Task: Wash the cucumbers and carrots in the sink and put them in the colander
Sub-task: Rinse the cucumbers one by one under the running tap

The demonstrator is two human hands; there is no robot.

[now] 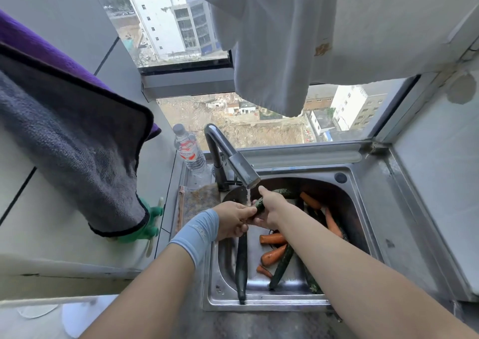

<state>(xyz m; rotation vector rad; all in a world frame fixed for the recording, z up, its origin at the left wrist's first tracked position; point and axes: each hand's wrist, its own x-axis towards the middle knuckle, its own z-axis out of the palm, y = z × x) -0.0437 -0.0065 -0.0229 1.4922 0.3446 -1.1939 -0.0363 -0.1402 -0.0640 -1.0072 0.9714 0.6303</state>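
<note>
Held cucumber (283, 192): above sink (311, 172), right under faucet (233, 157) spout, tilted, lower end in water stream (248, 196)
Right hand (272, 206): wrapped round held cucumber at mid-length, fingers clamped on it
Left hand (233, 219): fingers curled, pinching held cucumber's lower end, just left of stream; grey sleeve (197, 235) on wrist
Carrots (273, 238): several lying in sink basin, some near centre, more twd far right wall
Loose cucumbers (281, 266): in sink among carrots, leaning diag. twd near wall
Long dark cucumber (241, 266): along sink's left wall, tip at near rim
In the way: right forearm (337, 261) across sink's right half, hiding veg under it; spout overhanging far-left of basin
Bottle (188, 148): clear plastic, upright on ledge behind sink's far-left corner, beside faucet base
Scrub cloth (202, 198): brownish, flat on counter just left of sink
Towel (77, 144): grey w/ purple, hanging well left of sink; green glove (145, 227) under its lower edge
White cloth (272, 53): hanging above sink, in front of window (233, 120)
</note>
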